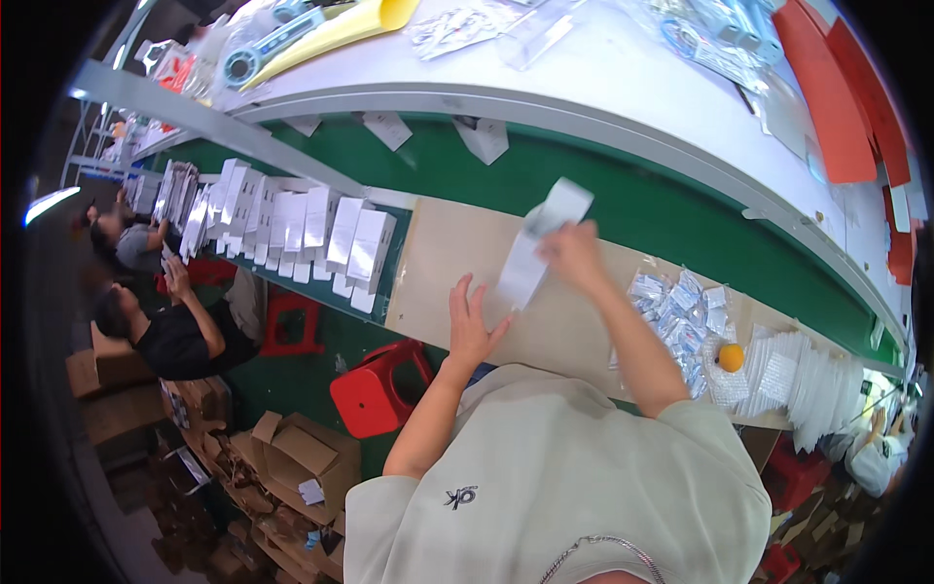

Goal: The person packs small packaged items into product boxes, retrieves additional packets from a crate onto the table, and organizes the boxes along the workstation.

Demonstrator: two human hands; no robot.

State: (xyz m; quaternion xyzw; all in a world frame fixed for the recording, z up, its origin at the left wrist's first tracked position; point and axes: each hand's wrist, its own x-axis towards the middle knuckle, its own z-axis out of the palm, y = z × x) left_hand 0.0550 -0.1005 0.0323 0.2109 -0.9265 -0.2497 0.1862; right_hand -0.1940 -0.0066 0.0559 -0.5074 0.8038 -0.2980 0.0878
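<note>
While right fingers (553, 245) pinch a white box (523, 265), left fingers (462, 295) spread nearby, between white cartons (319, 219) and packets (683, 316).

bench (428, 263) bright | lamp tube (53, 203) glows left | right grip (572, 253) blurred | edges bowed, corners black

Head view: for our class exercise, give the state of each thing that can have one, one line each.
Left hand: open, fingers spread
Right hand: at the white carton, blurred, grip unclear
White carton: tilted, partly blurred
Row of white boxes: lined up side by side
Small packets: loosely heaped
Orange ball-shaped thing: resting uncovered
Cardboard box: open, flaps spread
Yellow sheet: curled
</note>
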